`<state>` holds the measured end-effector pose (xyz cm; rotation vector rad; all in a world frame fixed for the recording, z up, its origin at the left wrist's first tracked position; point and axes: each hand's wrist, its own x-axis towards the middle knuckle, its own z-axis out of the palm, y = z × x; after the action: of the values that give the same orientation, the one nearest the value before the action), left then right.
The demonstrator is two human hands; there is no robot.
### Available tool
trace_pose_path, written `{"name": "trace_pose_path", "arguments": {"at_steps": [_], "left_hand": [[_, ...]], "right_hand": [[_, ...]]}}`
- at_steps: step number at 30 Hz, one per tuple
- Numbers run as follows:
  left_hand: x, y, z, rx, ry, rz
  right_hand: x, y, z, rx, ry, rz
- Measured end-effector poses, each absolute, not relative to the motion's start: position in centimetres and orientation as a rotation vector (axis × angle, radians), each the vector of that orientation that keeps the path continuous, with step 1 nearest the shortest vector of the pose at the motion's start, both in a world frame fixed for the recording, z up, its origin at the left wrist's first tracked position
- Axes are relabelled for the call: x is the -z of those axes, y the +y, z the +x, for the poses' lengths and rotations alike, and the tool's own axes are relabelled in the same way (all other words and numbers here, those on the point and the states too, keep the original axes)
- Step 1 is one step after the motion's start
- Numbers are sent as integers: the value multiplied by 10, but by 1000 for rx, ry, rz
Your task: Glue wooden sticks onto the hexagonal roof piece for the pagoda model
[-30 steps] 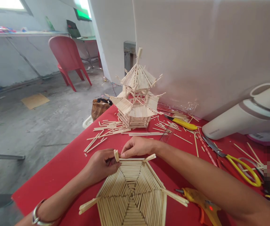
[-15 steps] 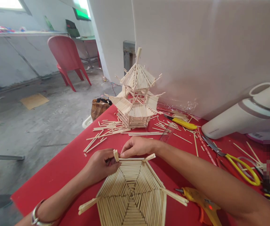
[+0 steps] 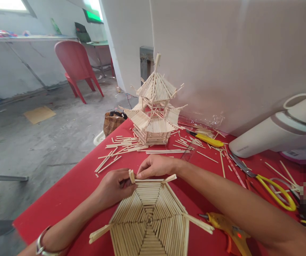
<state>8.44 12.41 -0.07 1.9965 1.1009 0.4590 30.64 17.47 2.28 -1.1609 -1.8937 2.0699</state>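
A hexagonal roof panel [image 3: 166, 224] built of thin wooden sticks lies nearest me, with short paired sticks jutting from its corners. At its far left corner, my left hand [image 3: 117, 184] grips the panel's edge beside the upright stick pair [image 3: 132, 176]. My right hand [image 3: 153, 166] reaches across to the same corner, thumb and fingers pinched together just behind the sticks; what lies between those fingertips is hidden. Beyond both hands stands a two-tiered stick pagoda [image 3: 156, 89]. A yellow glue gun [image 3: 226, 227] with a lit red light rests under my right forearm.
Loose sticks [image 3: 126, 142] lie scattered around the pagoda on the red table [image 3: 62, 202]. To the right are a yellow utility knife [image 3: 208, 140], scissors [image 3: 262, 185] and a large cream tumbler [image 3: 270, 131] lying tilted. A plaid bag [image 3: 112, 122] sits beyond the table's left edge.
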Motion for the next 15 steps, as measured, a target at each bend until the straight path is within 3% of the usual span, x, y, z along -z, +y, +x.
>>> {"name": "trace_pose_path", "arguments": {"at_steps": [15], "left_hand": [[-2,124,86,-451,1115,1976]], "right_hand": [[-28,174,305,-2056,-1903,-1192]]}}
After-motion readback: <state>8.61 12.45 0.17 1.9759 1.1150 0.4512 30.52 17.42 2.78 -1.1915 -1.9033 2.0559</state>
